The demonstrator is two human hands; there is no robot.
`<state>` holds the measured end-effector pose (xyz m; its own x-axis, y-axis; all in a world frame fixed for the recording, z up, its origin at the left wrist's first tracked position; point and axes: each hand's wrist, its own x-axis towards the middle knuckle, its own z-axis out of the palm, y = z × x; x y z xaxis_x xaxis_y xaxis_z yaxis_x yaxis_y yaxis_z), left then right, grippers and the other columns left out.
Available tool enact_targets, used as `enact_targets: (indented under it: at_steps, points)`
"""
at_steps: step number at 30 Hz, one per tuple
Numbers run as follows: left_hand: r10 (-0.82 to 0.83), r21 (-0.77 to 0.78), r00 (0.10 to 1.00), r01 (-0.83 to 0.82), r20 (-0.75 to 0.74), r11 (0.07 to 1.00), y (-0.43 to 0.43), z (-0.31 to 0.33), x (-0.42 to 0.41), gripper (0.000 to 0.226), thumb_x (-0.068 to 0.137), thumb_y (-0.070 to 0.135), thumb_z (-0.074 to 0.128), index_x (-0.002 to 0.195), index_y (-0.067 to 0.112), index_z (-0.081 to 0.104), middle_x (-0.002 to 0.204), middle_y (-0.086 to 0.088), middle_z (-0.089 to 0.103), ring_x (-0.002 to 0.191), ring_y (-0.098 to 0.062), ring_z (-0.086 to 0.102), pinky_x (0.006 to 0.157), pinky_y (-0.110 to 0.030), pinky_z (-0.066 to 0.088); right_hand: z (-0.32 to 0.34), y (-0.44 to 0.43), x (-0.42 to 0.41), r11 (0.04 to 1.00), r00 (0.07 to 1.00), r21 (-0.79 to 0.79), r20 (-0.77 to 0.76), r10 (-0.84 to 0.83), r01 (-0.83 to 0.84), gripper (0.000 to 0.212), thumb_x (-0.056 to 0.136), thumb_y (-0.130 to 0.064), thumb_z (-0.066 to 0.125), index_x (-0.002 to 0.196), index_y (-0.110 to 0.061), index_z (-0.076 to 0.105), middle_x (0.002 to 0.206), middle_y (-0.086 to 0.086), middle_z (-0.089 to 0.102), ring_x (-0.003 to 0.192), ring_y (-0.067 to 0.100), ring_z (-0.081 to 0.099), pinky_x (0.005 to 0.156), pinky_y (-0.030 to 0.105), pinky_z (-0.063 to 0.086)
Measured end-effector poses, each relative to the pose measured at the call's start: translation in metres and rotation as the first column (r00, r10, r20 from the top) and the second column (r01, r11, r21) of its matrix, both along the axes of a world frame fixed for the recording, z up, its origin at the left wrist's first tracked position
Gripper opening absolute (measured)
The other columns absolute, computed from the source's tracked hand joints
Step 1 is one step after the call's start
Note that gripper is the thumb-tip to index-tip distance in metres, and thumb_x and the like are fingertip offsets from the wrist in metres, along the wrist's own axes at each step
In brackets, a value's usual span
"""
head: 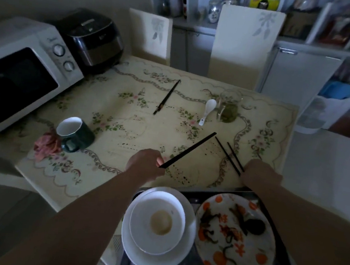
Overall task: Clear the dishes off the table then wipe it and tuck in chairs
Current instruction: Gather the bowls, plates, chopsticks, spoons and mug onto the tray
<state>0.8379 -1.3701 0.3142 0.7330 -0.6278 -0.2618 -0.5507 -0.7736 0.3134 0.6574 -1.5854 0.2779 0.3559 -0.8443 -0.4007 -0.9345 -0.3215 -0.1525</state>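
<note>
Black chopsticks (187,150) | pinched at near end by L hand (145,163) | 2nd pair (227,156) gripped by R hand (259,173)

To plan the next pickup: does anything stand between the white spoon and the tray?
No dish does. Only the black chopsticks in the left grip cross the stretch from white spoon to tray.
</note>
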Motion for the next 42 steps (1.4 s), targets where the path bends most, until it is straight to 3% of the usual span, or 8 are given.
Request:
enact_targets:
  at_steps: [7,16,19,23,28,32,38,42]
  points:
    - [-0.099,0.062,0.994,0.102,-0.040,0.993,-0.043,-0.008,0.001,0.013,0.078,0.031,0.069,0.081,0.034,0.057,0.100,0.011,0.065,0.099,-0.011,0.059,0.089,-0.035,0.051,-0.018,-0.014,-0.002,0.998,0.997,-0.007,-0.050,0.064,-0.064,0.010,0.083,-0.022,0.057,0.075,-0.020,0.052,0.071,-0.002,0.050,0.070,0.017,0.049,0.067,0.027,0.036]
    - [-0.074,0.006,0.995,0.075,-0.065,0.997,-0.051,-0.012,0.008,0.010,0.077,0.030,0.067,0.087,0.031,0.063,0.084,0.015,0.059,0.089,-0.009,0.059,0.079,-0.026,0.048,-0.014,-0.022,0.014,0.951,0.950,-0.036,-0.081,0.303,-0.306,0.021,0.086,-0.032,0.059,0.100,-0.017,0.056,0.092,0.003,0.055,0.087,0.020,0.055,0.069,0.028,0.043]
    - [-0.025,-0.050,0.996,0.020,-0.089,0.999,-0.048,-0.010,0.010,0.011,0.076,0.030,0.069,0.086,0.031,0.065,0.082,0.015,0.061,0.085,-0.008,0.060,0.074,-0.023,0.046,-0.012,-0.022,0.023,0.955,0.954,-0.048,0.053,0.295,-0.293,0.025,0.087,-0.033,0.058,0.101,-0.013,0.057,0.098,0.005,0.059,0.089,0.023,0.057,0.070,0.029,0.043]
    - [0.067,-0.127,0.985,-0.088,-0.161,0.988,-0.046,-0.006,0.013,0.015,0.073,0.026,0.073,0.088,0.023,0.071,0.086,0.010,0.068,0.081,-0.008,0.063,0.069,-0.020,0.044,0.006,-0.020,0.041,0.951,0.914,-0.057,0.264,0.309,-0.305,0.022,0.084,-0.024,0.062,0.093,-0.005,0.060,0.076,0.001,0.054,0.070,0.017,0.052,0.055,0.025,0.038]
    - [0.108,-0.192,0.945,-0.173,-0.310,0.966,-0.043,0.000,0.005,0.028,0.071,0.022,0.077,0.097,0.011,0.073,0.098,-0.003,0.073,0.088,-0.016,0.068,0.085,-0.034,0.056,0.032,0.001,0.067,0.919,0.821,0.347,0.569,-0.048,-0.187,0.014,0.091,-0.014,0.053,0.094,-0.001,0.057,0.079,0.007,0.058,0.068,0.017,0.057,0.055,0.024,0.041]
    - [0.130,-0.228,0.843,-0.285,-0.522,0.931,-0.040,0.007,-0.006,0.027,0.074,0.015,0.078,0.096,0.003,0.071,0.093,-0.013,0.072,0.080,-0.021,0.068,0.085,-0.041,0.058,0.043,0.022,0.075,0.751,0.744,0.650,0.559,-0.367,-0.118,0.017,0.094,-0.009,0.043,0.082,-0.006,0.054,0.072,0.005,0.053,0.055,0.013,0.041,0.048,0.023,0.032]
    - [0.131,-0.214,0.729,-0.361,-0.672,0.908,-0.036,0.021,-0.024,0.017,0.078,0.013,0.076,0.092,0.006,0.070,0.089,-0.014,0.071,0.076,-0.019,0.066,0.068,-0.025,0.058,0.047,0.048,0.071,0.735,0.734,0.655,0.585,-0.345,-0.175,0.025,0.091,-0.033,0.061,0.084,-0.009,0.058,0.064,0.001,0.045,0.055,0.014,0.036,0.051,0.025,0.031]
    - [0.063,-0.228,0.717,-0.301,-0.694,0.926,-0.032,0.020,-0.032,0.027,0.079,0.015,0.077,0.103,0.005,0.069,0.095,-0.012,0.072,0.081,-0.016,0.069,0.075,-0.023,0.056,0.046,0.062,0.073,0.741,0.760,0.657,0.550,-0.345,-0.139,0.029,0.092,-0.034,0.058,0.097,-0.006,0.063,0.070,0.006,0.050,0.054,0.015,0.039,0.053,0.028,0.032]
